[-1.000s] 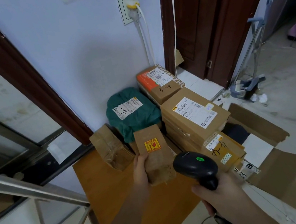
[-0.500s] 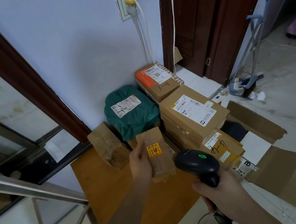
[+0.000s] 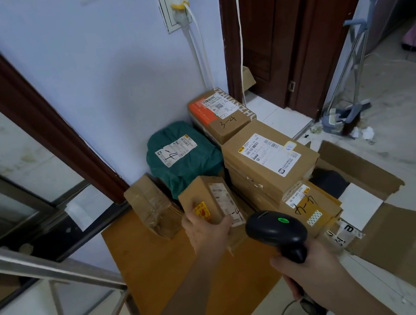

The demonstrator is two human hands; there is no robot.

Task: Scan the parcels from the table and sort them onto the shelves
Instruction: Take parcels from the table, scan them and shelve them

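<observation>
The left hand [image 3: 207, 229] grips a small brown parcel [image 3: 210, 204] above the wooden bench [image 3: 147, 262]. At 3 o'clock of it, the right hand [image 3: 310, 267] clasps the black scanner [image 3: 275, 231]. Stacked parcels [image 3: 270, 159] occupy the bench's 1 o'clock corner, against the blue wall [image 3: 106, 72].

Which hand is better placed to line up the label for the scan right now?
Left. The left hand already grips the small brown parcel, its label side turned toward the scanner, which the right hand holds by the handle.
</observation>
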